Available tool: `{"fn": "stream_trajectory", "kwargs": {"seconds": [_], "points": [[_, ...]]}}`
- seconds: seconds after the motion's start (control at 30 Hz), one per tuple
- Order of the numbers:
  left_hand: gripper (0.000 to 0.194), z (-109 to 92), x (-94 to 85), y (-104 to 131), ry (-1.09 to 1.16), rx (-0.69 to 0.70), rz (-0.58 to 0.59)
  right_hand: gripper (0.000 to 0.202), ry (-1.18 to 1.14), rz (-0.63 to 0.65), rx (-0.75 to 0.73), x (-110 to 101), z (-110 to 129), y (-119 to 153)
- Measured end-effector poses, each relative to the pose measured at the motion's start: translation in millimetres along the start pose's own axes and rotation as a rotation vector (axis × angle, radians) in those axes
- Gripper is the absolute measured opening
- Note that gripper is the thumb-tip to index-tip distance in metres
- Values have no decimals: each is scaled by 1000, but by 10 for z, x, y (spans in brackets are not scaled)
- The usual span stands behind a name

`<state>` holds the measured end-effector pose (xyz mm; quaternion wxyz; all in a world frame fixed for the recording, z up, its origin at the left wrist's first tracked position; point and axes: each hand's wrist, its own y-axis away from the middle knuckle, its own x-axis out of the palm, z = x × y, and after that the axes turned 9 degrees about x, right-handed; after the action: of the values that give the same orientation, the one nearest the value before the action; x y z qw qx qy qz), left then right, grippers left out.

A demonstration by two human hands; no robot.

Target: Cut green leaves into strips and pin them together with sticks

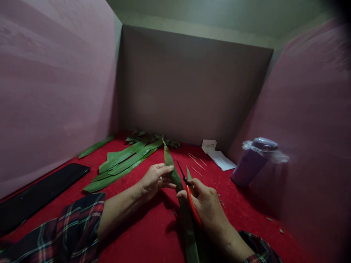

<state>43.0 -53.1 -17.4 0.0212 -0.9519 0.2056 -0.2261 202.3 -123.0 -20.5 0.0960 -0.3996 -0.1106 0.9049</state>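
Note:
A long green leaf (187, 219) runs from low in the picture up to a pointed, yellowish tip. Near that tip, my left hand (159, 179) pinches the leaf between thumb and fingers. My right hand (206, 201) is closed round a pair of scissors with red handles (193, 209) and dark blades pointing up and away from me. The scissors lie just right of the leaf, and my right thumb rests against it. A second narrow leaf tip (188, 172) shows behind the scissors; the rest of it is mostly hidden by my right hand.
Several cut leaves (128, 160) lie fanned at the left on the red cloth (142, 226), with leafy sprigs (142, 136) behind. A black flat tray-like object (46, 193) lies far left. Thin sticks (196, 160), white papers (221, 160) and a purple tumbler (251, 164) are on the right.

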Motion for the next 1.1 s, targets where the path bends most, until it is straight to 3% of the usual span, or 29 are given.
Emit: {"fn": "stream_trajectory", "kwargs": {"seconds": [0.23,0.47,1.1], "points": [[20,6,-31,-13,-48,23,-40,25,-16,46,66,-42,115,3],[18,-37,3,17,-104,36,-69,27,47,50,84,-14,59,-7],[10,22,-38,-27,72,35,-11,32,174,18,17,-22,82,21]]}}
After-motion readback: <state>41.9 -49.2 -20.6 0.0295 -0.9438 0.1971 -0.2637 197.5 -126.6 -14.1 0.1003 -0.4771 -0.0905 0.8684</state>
